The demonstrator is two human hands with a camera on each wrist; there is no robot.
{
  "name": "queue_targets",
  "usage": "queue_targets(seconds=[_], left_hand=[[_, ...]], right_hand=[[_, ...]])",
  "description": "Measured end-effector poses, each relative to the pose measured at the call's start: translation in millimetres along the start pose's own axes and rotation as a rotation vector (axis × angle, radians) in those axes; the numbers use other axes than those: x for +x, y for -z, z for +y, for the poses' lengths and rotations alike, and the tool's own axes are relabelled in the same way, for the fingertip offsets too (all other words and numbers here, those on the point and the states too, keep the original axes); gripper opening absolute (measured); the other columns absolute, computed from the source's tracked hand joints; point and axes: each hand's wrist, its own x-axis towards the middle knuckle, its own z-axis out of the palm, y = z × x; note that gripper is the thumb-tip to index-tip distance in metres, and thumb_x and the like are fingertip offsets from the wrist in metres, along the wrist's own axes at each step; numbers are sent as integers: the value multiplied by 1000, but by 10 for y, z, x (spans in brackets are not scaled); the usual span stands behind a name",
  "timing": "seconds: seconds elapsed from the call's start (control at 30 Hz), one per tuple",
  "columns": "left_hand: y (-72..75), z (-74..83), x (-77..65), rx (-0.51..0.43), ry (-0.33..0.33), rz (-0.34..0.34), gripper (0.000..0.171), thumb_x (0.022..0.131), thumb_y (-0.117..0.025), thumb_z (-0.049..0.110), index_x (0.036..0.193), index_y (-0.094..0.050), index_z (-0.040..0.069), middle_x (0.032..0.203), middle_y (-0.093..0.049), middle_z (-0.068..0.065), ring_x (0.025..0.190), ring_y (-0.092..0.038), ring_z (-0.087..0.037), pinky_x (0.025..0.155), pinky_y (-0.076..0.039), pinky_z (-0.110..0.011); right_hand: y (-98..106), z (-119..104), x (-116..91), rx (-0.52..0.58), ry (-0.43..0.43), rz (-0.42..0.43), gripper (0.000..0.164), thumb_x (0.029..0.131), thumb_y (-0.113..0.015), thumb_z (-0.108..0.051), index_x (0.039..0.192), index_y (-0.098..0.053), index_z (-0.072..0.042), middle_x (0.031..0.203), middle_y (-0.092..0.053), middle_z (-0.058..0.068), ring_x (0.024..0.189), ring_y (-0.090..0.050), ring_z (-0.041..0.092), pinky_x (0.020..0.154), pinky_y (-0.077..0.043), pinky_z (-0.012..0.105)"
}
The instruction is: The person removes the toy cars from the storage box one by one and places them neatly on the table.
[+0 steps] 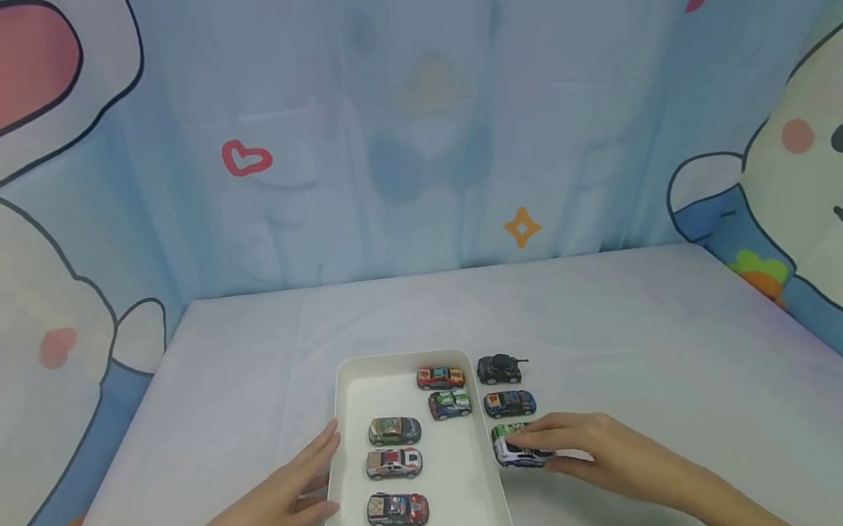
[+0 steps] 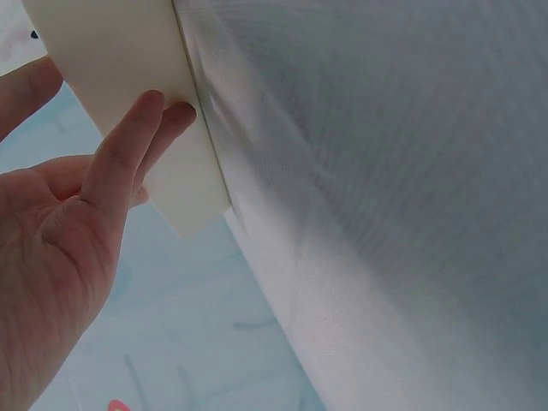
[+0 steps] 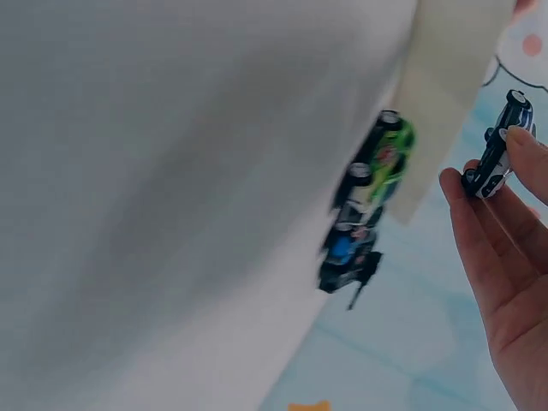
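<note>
1. My left hand grips nothing: its fingers lie fairly straight against the outer left wall of the white tray, well apart from the car that matters most here.
2. The tray's long axis runs away from me. On its left side a grey-green toy car, a white-and-red one and a dark blue-and-red one lie crosswise.
3. Further right in the tray, near its far end, sit an orange-and-red racer and a green-and-white car.
4. Just outside the right wall, a black car with a gun barrel, a blue racer and a bright green car form a row running towards me.
5. At this row's near end I pinch a white-and-black car between thumb and fingers of my right hand; it looks raised off the table.
6. Its long axis points left to right, across the tray's, with the right wall just to its left. I judge that crossing the wall from here would take lift and a short leftward shift, without turning it.
</note>
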Motion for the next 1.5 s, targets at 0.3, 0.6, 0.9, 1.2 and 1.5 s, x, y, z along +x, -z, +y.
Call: queue_targets(seconds=[0.3, 0.6, 0.9, 1.2, 1.5], left_hand=[[-3, -5, 0, -3, -1, 3, 76, 92, -61, 15, 146, -14, -7, 153, -1, -22, 122, -40, -44, 92, -48, -34], [-5, -4, 10, 6, 9, 11, 76, 91, -62, 14, 146, -14, -7, 153, -2, -21, 122, -41, -43, 92, -48, -34], [-4, 13, 5, 1, 13, 11, 75, 91, -62, 14, 146, -14, -7, 153, -2, -21, 121, -41, -44, 92, -48, -35], [3, 12, -2, -4, 5, 4, 76, 91, -62, 14, 146, -14, -8, 153, -2, -21, 122, -41, -43, 92, -47, -34], [2, 5, 16, -11, 13, 1, 76, 91, -62, 15, 146, -14, -7, 153, -1, -20, 122, -41, -43, 92, -47, -33]], right_hand=[[-118, 173, -47, -148, 56, -57, 52, 78, -73, -4, 126, -62, -22, 113, -63, -4, 99, -61, 14, 76, -56, 29], [-150, 148, -31, -192, 36, -114, 52, 77, -74, -4, 124, -63, -23, 112, -64, -2, 99, -62, 15, 75, -56, 29], [-187, 88, -21, -241, 24, -116, 52, 76, -74, -3, 122, -65, -26, 108, -65, -5, 96, -62, 12, 75, -56, 27], [-205, 114, -14, -321, 150, -37, 45, 73, -78, -8, 116, -69, -21, 108, -66, -3, 95, -63, 14, 73, -56, 28], [-168, -160, 337, -364, 276, 103, 31, 76, -77, -11, 106, -70, -14, 101, -65, -6, 90, -61, 8, 71, -54, 21]])
